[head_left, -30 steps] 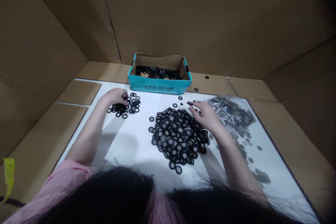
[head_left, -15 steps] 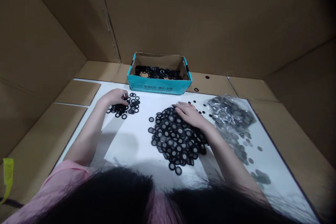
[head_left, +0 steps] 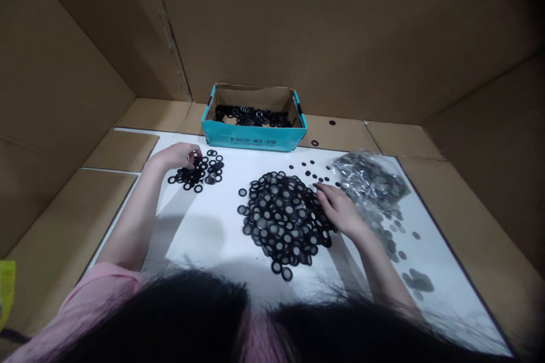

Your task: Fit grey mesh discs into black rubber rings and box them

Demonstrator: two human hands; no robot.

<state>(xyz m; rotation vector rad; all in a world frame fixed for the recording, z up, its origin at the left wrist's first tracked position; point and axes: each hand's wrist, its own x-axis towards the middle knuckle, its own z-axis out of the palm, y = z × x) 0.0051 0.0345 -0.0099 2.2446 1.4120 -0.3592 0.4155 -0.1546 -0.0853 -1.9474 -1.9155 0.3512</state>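
My left hand [head_left: 179,157] rests at a small pile of black rings [head_left: 199,173]. Its fingers curl inward over the rings, and whatever lies between the fingertips is too small to make out. On the right, my right hand [head_left: 340,210] is at the upper right edge of a large heap of black rings with grey mesh-like centres [head_left: 283,221]. Its thumb and forefinger come together, with something small and dark at the tips that I cannot identify. Small black discs [head_left: 307,173] lie scattered just beyond that hand.
A turquoise cardboard box [head_left: 255,137] holding black rings stands at the back. A clear plastic bag [head_left: 370,178] of grey discs lies on the right, with loose grey discs [head_left: 418,280] nearer me. Cardboard walls [head_left: 298,28] enclose the white table surface [head_left: 191,238].
My right hand has moved right and nearer me, from the heap's top to its right edge, uncovering small black discs. My left hand stays at the small ring pile. The view has shifted slightly.
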